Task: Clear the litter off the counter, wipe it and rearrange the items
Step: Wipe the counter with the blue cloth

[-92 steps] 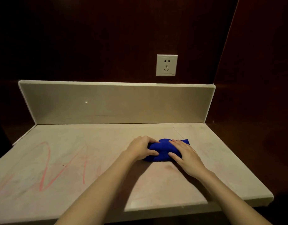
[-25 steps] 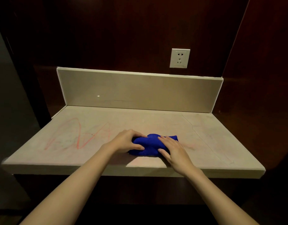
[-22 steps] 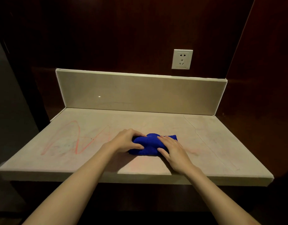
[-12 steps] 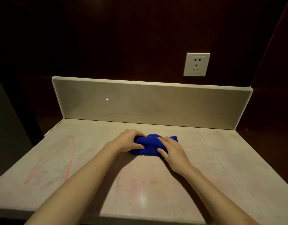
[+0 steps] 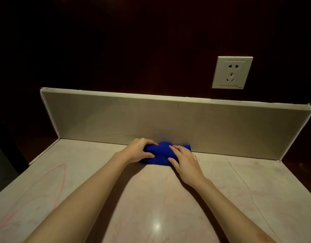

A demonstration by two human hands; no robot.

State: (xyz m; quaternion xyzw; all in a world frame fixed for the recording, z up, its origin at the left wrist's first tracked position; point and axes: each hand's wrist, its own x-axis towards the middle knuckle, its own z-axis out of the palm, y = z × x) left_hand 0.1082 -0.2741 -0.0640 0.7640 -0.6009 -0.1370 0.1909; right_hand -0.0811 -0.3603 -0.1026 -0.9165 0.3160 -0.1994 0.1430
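A bunched blue cloth (image 5: 160, 153) lies on the pale stone counter (image 5: 151, 199), right against the foot of the backsplash (image 5: 168, 118). My left hand (image 5: 138, 149) grips the cloth's left end, fingers curled over it and thumb underneath at the front. My right hand (image 5: 183, 159) presses on its right part, fingers fairly straight and spread over the top. Red scribble marks (image 5: 61, 176) remain on the counter's left side.
A white wall socket (image 5: 232, 72) sits above the backsplash at the right. A thin crack (image 5: 246, 185) runs across the counter's right part. Dark wood panelling surrounds the niche. A dark gap lies left of the counter.
Both hands have pushed the cloth away from the counter's front edge, across the middle, up to the backsplash. The view has moved closer in, and fewer red marks show on the left.
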